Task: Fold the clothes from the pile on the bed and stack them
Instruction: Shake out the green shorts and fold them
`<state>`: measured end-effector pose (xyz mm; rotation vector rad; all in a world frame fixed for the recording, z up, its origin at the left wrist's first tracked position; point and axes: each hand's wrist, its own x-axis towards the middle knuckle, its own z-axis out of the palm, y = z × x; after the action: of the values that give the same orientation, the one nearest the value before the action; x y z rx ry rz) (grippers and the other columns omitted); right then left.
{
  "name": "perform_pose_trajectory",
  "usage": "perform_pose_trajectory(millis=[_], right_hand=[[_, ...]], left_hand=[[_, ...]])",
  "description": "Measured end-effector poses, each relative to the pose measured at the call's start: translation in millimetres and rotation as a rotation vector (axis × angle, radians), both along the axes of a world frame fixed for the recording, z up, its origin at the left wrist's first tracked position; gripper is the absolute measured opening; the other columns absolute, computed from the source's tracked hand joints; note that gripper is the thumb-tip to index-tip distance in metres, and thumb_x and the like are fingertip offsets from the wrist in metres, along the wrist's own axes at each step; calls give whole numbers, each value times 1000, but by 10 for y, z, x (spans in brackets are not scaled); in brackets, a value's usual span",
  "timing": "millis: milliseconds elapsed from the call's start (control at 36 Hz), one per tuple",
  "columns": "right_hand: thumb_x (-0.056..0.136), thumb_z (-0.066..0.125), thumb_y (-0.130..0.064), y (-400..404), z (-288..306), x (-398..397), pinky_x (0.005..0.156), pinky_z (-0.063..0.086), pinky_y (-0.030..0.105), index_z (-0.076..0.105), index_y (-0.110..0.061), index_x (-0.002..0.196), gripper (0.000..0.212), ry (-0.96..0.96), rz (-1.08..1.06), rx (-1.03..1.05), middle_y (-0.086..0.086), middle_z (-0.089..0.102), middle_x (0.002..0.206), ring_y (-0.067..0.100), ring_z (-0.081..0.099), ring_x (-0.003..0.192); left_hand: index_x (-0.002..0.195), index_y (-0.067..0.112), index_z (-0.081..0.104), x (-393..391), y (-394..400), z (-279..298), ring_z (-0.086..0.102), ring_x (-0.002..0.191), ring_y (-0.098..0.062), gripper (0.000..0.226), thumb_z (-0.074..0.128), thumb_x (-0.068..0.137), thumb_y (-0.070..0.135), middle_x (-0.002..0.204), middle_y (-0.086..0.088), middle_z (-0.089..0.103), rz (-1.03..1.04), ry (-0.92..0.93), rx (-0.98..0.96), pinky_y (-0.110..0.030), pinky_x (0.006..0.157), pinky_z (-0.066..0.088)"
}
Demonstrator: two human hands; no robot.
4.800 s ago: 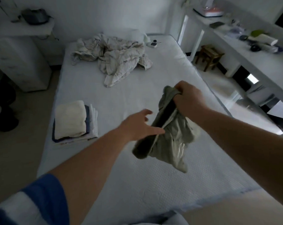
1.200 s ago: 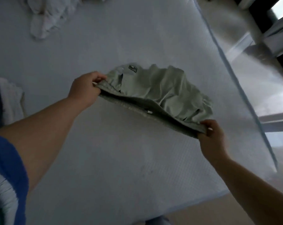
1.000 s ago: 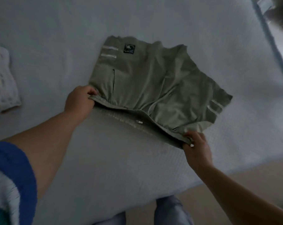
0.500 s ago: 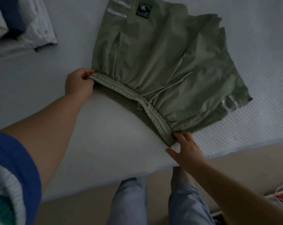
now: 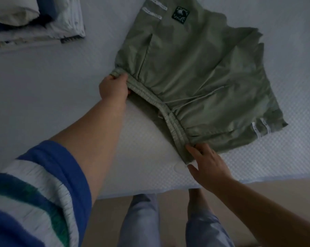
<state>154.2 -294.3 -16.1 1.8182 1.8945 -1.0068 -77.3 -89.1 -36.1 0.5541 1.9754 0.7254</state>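
Green drawstring shorts lie spread flat on the white bed, waistband toward me, legs pointing away. A dark logo patch sits near the far hem. My left hand grips the left end of the waistband. At the waistband's right end, my right hand rests with straight fingers touching the fabric. A stack of folded clothes sits at the top left of the bed.
The bed's near edge runs just in front of my legs, with beige floor below it. Bare sheet stretches left of the shorts and to their right.
The shorts went from bunched in the air to laid flat on the bed. My right hand released its pinch on the waistband and now lies with straight fingers; the view has tilted down.
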Motion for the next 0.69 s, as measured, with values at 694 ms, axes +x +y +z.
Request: perform_pose_trajectory(millis=[694], right_hand=[[54,83,-9,215,85,609,87,45,47,61,-7,114,64,-106,245,360,17,59,111,38,56,100]], left_hand=[[80,18,62,269,-1371,352,53,71,-12,6,67,78,21,74,7,60,-602,307,135,-20,63,34]])
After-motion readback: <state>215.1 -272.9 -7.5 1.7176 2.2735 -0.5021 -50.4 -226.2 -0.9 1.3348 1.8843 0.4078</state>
